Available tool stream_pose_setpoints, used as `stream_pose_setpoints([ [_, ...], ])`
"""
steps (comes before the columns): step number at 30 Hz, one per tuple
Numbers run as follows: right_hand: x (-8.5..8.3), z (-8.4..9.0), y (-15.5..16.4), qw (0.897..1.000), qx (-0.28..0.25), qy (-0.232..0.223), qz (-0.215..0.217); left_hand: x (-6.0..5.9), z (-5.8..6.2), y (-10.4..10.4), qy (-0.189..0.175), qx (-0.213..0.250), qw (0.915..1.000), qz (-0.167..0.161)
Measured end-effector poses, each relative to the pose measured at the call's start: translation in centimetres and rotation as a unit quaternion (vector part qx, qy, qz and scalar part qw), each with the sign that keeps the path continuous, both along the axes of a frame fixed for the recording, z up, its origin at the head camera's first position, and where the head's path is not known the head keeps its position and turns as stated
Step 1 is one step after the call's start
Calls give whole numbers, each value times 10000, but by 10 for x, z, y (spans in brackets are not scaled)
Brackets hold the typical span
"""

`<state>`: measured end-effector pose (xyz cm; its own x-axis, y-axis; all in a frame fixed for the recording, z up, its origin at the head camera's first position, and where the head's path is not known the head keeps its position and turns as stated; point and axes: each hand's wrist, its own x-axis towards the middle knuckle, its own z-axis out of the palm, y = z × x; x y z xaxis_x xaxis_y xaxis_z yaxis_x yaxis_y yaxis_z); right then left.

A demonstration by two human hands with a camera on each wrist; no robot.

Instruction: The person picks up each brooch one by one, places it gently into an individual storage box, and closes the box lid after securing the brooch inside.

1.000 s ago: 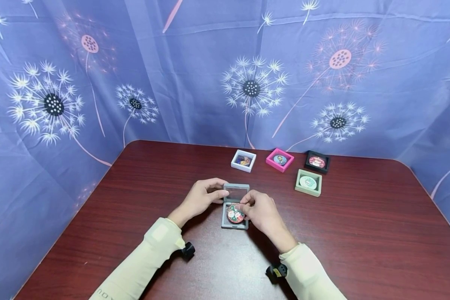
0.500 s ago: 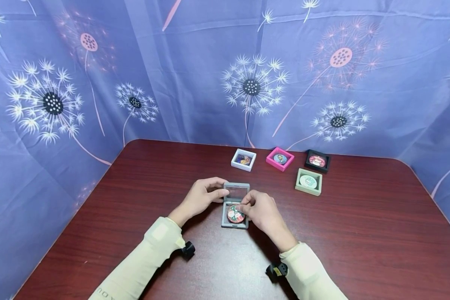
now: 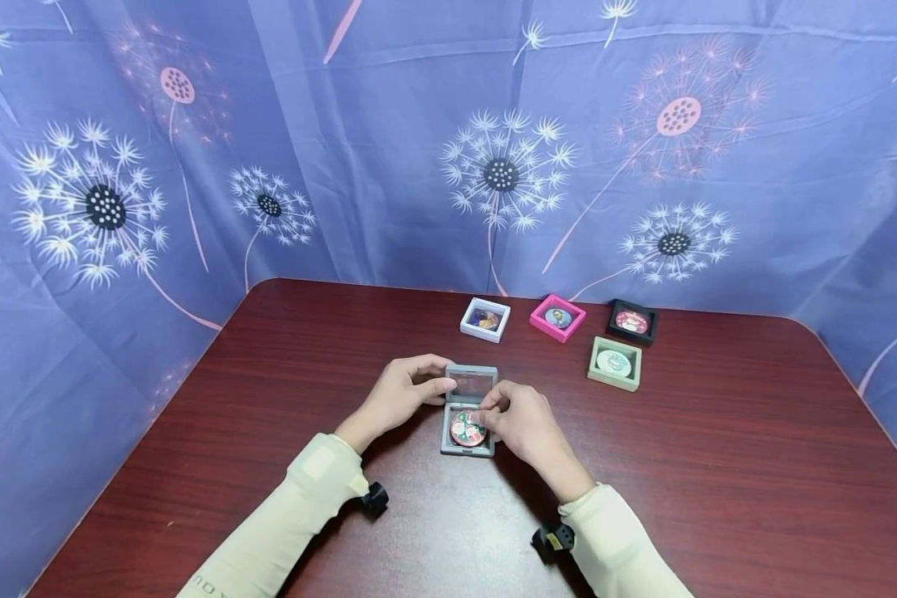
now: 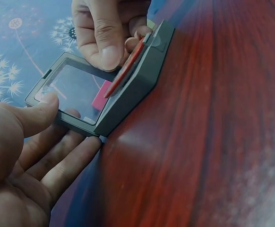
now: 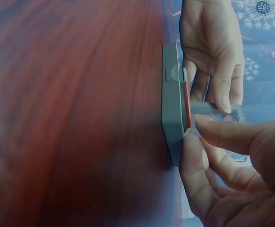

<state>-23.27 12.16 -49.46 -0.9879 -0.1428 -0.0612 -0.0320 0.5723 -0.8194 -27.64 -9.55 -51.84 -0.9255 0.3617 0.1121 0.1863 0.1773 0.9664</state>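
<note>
A grey square display case (image 3: 456, 451) lies unfolded on the table, its clear-windowed lid (image 3: 473, 384) raised at the back. My left hand (image 3: 404, 390) holds that lid at its left side, thumb on the window frame and fingers behind, as the left wrist view shows. Over the base sits a round red-and-green badge (image 3: 465, 429) with a printed picture. My right hand (image 3: 526, 423) pinches the badge's right edge between thumb and forefinger. From the side, in the right wrist view, the badge (image 5: 188, 101) shows as a thin red edge along the top of the base.
Further back stand a white case (image 3: 484, 334), a pink case (image 3: 546, 324), a black case (image 3: 646, 339) and a pale green case (image 3: 605, 378), each with a picture inside. A blue dandelion-print cloth (image 3: 389, 166) hangs behind the brown table (image 3: 755, 465).
The badge has shifted slightly left and toward me over the base, with the right fingers still at its edge. The left hand and the lid have stayed in place.
</note>
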Motion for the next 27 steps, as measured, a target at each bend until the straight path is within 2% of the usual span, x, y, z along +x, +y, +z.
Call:
stream_pose_setpoints([
  [5, 0, 1, 4, 9999, -104, -122, -18, 1, 0, 0, 48, -3, 10000, 8],
  [11, 1, 5, 9, 9979, -257, -575, -115, 1, 0, 0, 39, -58, 10000, 16],
  [18, 1, 7, 11, 9917, -738, -1029, -223, 1, -1, -1, -7, -58, 10000, 38],
  [27, 1, 7, 12, 9887, -838, -1227, -185, -1, -3, 0, 12, -87, 9999, 64],
])
